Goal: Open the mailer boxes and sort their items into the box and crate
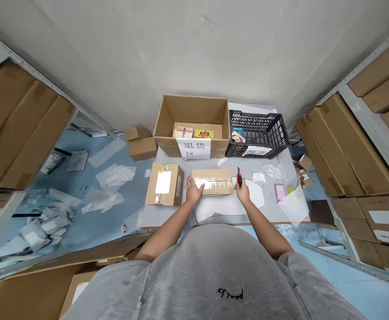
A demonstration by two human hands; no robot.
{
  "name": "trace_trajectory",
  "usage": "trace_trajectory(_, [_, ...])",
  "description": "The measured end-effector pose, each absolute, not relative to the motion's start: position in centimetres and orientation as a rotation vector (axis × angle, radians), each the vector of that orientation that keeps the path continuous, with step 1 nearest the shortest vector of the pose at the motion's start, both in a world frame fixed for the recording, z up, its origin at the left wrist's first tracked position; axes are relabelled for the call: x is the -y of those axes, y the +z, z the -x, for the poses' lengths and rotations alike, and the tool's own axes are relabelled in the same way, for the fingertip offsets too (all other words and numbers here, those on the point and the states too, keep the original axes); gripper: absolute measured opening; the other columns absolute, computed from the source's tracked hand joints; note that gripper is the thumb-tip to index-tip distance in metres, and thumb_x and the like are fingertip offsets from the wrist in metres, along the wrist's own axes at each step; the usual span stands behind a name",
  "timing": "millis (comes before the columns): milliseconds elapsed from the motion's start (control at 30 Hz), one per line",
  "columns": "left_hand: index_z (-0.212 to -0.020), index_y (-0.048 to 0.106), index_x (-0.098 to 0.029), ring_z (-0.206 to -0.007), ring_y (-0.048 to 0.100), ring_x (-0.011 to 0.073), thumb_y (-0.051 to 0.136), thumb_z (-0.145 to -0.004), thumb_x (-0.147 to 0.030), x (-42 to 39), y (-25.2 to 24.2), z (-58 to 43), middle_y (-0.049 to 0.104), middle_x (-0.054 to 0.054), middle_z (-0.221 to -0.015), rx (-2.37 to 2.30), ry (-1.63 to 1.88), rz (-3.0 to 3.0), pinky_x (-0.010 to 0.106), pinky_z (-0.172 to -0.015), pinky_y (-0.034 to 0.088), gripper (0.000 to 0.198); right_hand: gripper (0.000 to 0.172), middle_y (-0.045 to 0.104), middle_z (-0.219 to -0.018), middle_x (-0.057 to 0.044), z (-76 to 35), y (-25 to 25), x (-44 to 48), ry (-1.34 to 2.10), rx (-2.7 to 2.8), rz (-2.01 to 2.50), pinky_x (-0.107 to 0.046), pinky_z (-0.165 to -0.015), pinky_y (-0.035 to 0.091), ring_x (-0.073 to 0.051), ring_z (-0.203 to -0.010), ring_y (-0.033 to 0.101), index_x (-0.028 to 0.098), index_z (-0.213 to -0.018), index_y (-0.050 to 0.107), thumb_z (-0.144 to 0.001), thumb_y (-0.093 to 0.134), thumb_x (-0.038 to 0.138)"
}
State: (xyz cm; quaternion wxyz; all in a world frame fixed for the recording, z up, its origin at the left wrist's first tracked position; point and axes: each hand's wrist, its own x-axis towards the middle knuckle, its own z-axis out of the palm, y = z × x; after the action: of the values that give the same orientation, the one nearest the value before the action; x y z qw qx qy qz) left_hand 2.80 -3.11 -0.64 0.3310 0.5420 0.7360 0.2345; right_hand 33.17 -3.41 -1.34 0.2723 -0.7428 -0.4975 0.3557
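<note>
A taped cardboard box (213, 177) lies in front of me, with clear shiny tape along its top. My left hand (193, 190) rests on its left end, fingers spread out. At its right end, my right hand (243, 191) is closed around a red and black utility knife (239, 178), which points away from me. White paper (214, 210) lies under the box. To the left of it stands another closed carton (163, 184) with a white label on top.
Behind are an open carton (196, 103) holding packaged items and a black plastic crate (259, 133), both with paper signs. Bubble wrap (273, 172) and a pink slip (280, 192) lie on the table's right. Shelves with boxes (351, 146) flank both sides; scraps litter the floor.
</note>
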Motion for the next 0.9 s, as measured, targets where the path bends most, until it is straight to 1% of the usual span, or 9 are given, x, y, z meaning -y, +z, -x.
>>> trace_trajectory(100, [-0.171, 0.033, -0.008, -0.157, 0.047, 0.0404, 0.058, -0.104, -0.054, 2.2, -0.5, -4.1, 0.044, 0.029, -0.171, -2.017, 0.575, -1.232, 0.049, -0.124, 0.044, 0.085, 0.042, 0.077, -0.109, -0.009, -32.0, -0.9, 1.4, 0.840, 1.421, 2.093, -0.041, -0.094, 0.057, -0.031, -0.100, 0.073, 0.024, -0.139, 0.059, -0.103, 0.044, 0.039])
trace_trajectory(200, [-0.167, 0.043, -0.012, -0.149, 0.058, 0.0377, 0.039, -0.112, -0.052, 1.2, -0.2, -4.3, 0.056, 0.025, -0.163, -2.084, 0.566, -1.162, 0.046, -0.119, 0.048, 0.068, 0.047, 0.073, -0.128, -0.015, -30.2, -1.1, -0.4, 0.710, 1.480, 2.071, -0.042, -0.104, 0.053, -0.032, -0.118, 0.067, 0.019, -0.144, 0.056, -0.105, 0.042, 0.043])
trace_trajectory(267, [-0.168, 0.041, -0.012, -0.143, 0.063, 0.0378, 0.031, -0.114, -0.049, 0.8, -0.3, -4.0, 0.060, 0.025, -0.159, -2.107, 0.545, -1.141, 0.048, -0.116, 0.049, 0.067, 0.050, 0.069, -0.138, -0.019, -29.1, -1.6, -1.1, 0.642, 1.495, 2.062, -0.043, -0.110, 0.049, -0.032, -0.127, 0.062, 0.017, -0.147, 0.055, -0.108, 0.040, 0.044])
trace_trajectory(333, [-0.167, 0.042, -0.012, -0.137, 0.067, 0.0398, 0.028, -0.114, -0.050, 0.5, -0.5, -3.8, 0.066, 0.026, -0.151, -2.121, 0.478, -1.115, 0.050, -0.114, 0.049, 0.067, 0.051, 0.067, -0.141, -0.020, -28.4, -2.2, -1.3, 0.634, 1.476, 2.084, -0.043, -0.111, 0.048, -0.033, -0.131, 0.060, 0.017, -0.147, 0.054, -0.109, 0.037, 0.046])
trace_trajectory(433, [-0.159, 0.053, -0.010, -0.130, 0.070, 0.0444, 0.027, -0.114, -0.054, -0.1, -1.1, -3.4, 0.073, 0.028, -0.138, -2.142, 0.386, -1.074, 0.056, -0.110, 0.049, 0.069, 0.050, 0.068, -0.141, -0.018, -28.3, -2.9, -1.4, 0.695, 1.430, 2.119, -0.042, -0.107, 0.050, -0.032, -0.129, 0.062, 0.019, -0.147, 0.054, -0.111, 0.037, 0.049])
trace_trajectory(533, [-0.150, 0.064, -0.012, -0.127, 0.070, 0.0488, 0.028, -0.113, -0.059, -1.2, -1.6, -2.8, 0.075, 0.029, -0.132, -2.149, 0.349, -1.027, 0.061, -0.106, 0.050, 0.070, 0.049, 0.071, -0.132, -0.017, -28.7, -3.1, -1.5, 0.807, 1.372, 2.170, -0.041, -0.099, 0.052, -0.032, -0.118, 0.066, 0.020, -0.144, 0.055, -0.111, 0.037, 0.053])
trace_trajectory(633, [-0.135, 0.074, -0.014, -0.126, 0.070, 0.0483, 0.024, -0.113, -0.061, -2.0, -1.7, -2.3, 0.078, 0.027, -0.126, -2.179, 0.315, -0.995, 0.060, -0.106, 0.050, 0.073, 0.049, 0.073, -0.127, -0.016, -28.8, -3.2, -1.5, 0.843, 1.333, 2.205, -0.040, -0.096, 0.051, -0.032, -0.112, 0.068, 0.022, -0.141, 0.056, -0.112, 0.036, 0.057])
trace_trajectory(800, [-0.134, 0.074, -0.011, -0.125, 0.071, 0.0484, 0.020, -0.113, -0.063, -1.9, -1.7, -2.5, 0.076, 0.030, -0.127, -2.215, 0.284, -1.049, 0.060, -0.106, 0.050, 0.078, 0.052, 0.073, -0.130, -0.015, -28.4, -3.6, -1.0, 0.835, 1.328, 2.199, -0.040, -0.095, 0.050, -0.033, -0.115, 0.067, 0.024, -0.143, 0.054, -0.113, 0.032, 0.060])
trace_trajectory(900, [-0.135, 0.073, -0.011, -0.123, 0.072, 0.0447, 0.016, -0.114, -0.059, -1.7, -1.6, -2.7, 0.078, 0.027, -0.122, -2.235, 0.241, -1.096, 0.055, -0.103, 0.052, 0.078, 0.053, 0.073, -0.131, -0.014, -28.4, -3.7, -0.9, 0.834, 1.329, 2.185, -0.038, -0.094, 0.050, -0.032, -0.116, 0.067, 0.024, -0.145, 0.054, -0.113, 0.031, 0.060])
